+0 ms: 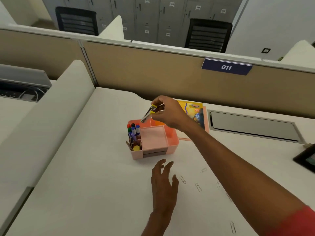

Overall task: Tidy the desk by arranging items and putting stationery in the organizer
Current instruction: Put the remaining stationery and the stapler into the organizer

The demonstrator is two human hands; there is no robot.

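A pink organizer stands in the middle of the white desk. Its left compartments hold several markers and pencils. My right hand hovers over the organizer's back compartments, pinching a small yellow-and-dark stationery item that hangs tilted down toward the left. My left hand floats just above the desk in front of the organizer, fingers spread and holding nothing. Several paper clips lie scattered on the desk to the right of my left hand.
An orange-and-yellow book lies behind the organizer on a pink folder. A grey cable hatch sits at the back right. A dark picture frame pokes in at the right edge. A beige partition closes the back.
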